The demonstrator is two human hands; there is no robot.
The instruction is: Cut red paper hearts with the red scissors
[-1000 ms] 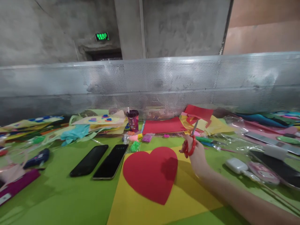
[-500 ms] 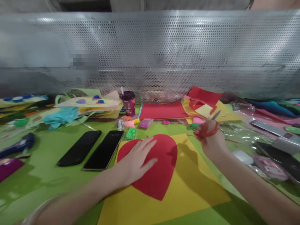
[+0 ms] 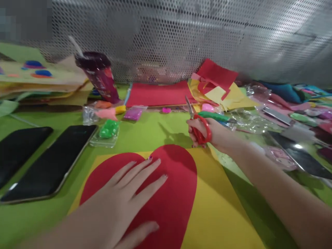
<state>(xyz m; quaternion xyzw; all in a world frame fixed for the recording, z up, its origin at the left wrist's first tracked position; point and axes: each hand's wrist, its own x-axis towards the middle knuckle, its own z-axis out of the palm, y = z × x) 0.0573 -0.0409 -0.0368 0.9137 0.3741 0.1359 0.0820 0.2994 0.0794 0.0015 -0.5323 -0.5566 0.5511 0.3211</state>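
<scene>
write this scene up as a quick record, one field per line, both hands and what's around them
left hand: spread palm down over the red paper heart
right hand: holding red-handled scissors, blades pointing up and away
heart: lies on a yellow sheet
left of sheet: two black smartphones
beyond sheet: green lump in a clear bag, stack of red sheets, dark purple cup with a straw
surface: green tabletop
background: perforated metal panel
</scene>
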